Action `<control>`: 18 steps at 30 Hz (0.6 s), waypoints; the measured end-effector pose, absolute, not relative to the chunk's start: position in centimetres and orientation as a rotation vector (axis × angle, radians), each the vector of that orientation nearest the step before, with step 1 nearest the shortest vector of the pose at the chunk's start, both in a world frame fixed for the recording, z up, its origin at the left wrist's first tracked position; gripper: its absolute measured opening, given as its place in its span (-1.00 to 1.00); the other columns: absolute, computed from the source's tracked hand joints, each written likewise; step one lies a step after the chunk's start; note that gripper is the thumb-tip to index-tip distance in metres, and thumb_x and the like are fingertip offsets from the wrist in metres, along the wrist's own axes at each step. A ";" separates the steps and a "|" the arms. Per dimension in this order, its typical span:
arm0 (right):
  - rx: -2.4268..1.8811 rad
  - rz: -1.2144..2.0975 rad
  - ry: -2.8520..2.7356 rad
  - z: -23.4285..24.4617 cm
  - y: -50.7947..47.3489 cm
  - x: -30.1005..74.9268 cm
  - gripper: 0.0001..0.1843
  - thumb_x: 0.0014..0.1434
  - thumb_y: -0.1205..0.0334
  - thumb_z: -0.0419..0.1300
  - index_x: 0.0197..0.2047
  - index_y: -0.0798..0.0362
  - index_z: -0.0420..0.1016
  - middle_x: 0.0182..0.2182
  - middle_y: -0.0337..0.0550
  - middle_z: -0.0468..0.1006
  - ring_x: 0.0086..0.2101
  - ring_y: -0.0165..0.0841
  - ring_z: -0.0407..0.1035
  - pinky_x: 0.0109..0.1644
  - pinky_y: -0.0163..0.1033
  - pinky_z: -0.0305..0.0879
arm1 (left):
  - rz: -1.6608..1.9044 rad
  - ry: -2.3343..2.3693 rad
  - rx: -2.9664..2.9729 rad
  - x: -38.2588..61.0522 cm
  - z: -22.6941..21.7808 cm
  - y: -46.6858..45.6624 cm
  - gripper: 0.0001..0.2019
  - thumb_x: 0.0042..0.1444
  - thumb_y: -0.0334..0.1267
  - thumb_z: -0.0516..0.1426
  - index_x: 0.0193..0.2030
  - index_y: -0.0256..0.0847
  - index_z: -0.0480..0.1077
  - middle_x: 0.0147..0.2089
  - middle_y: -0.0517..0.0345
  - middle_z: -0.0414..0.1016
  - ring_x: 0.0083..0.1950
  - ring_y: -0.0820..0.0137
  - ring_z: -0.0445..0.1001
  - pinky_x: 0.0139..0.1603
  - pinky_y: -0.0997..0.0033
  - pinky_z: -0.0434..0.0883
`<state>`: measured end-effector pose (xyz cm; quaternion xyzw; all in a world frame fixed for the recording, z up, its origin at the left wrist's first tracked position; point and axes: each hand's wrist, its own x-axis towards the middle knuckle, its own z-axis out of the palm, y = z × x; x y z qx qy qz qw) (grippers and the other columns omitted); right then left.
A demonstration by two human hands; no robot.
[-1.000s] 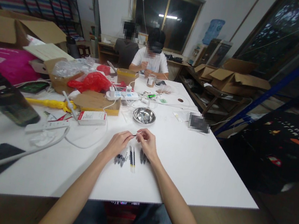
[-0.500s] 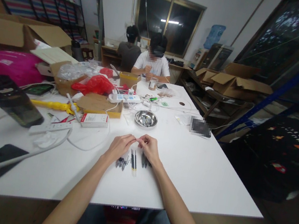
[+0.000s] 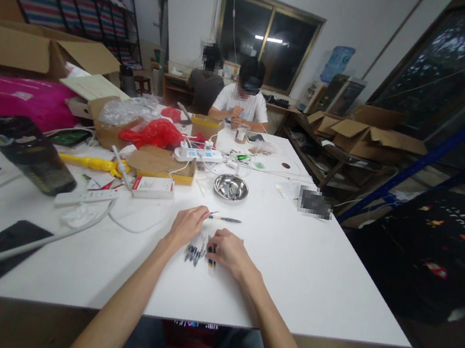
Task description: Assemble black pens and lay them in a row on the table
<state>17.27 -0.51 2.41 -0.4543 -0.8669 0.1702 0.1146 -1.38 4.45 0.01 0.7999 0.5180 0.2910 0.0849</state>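
Note:
My left hand (image 3: 189, 227) is closed in a pinch at the left end of a slim pen (image 3: 227, 219), which points right, with a pale part by the fingers and a dark part beyond. A tiny dark sliver also shows at these fingertips; what it is I cannot make out. Lower down, my right hand (image 3: 230, 250) has its fingers curled over dark pen refills (image 3: 211, 263) with yellowish ends on the table. It covers most of them, and its grip is hidden. Beside it on the left lie several clear pen barrels (image 3: 194, 250) with dark ends.
A shiny metal bowl (image 3: 231, 188) with small parts stands beyond my hands on the white table (image 3: 295, 278). To the left are a power strip (image 3: 86, 197), a dark bottle (image 3: 34, 157) and a white box (image 3: 153, 187). A person (image 3: 241, 102) sits across.
My hands have parted from their meeting point. The right hand has come down toward me onto the refills, uncovering the pen at the left fingertips. The whole view has shifted slightly.

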 end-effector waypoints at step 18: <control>-1.101 0.911 -1.959 4.4 2.4 19.6 -0.88 0.10 0.31 0.29 -0.24 0.08 0.59 -0.34 -0.15 0.65 -0.33 -0.32 0.50 -0.22 -0.27 0.36 | 0.889 1.466 2.381 -1.6 0.1 4.4 -0.73 0.39 -0.18 -0.08 -0.23 -0.09 0.39 -0.24 0.17 0.57 -0.20 0.35 0.52 -0.24 0.45 0.28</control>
